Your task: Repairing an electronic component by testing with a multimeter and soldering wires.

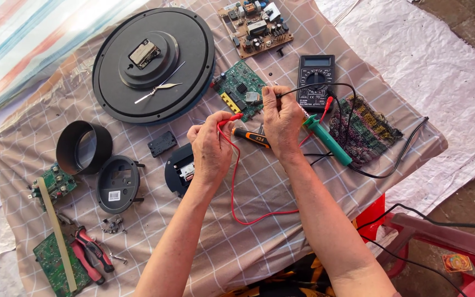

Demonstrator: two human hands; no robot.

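Observation:
My left hand [210, 151] pinches a red test probe [230, 118] whose red lead [236, 181] loops down over the checked cloth. My right hand [282, 118] grips a black test probe [277, 94]; its black lead runs to a dark multimeter [315, 80]. Both probe tips point at a green circuit board [241, 91] just beyond my fingers. An orange-and-black screwdriver [251, 136] lies between my hands. A green-handled soldering iron [328, 140] rests right of my right hand.
A big black clock back [155, 63] with loose hands lies far left. A brown circuit board [257, 27], a black ring [83, 147], round black housings [119, 184], red pliers [92, 256] and more green boards [53, 267] are scattered around. A red stool [441, 247] stands right.

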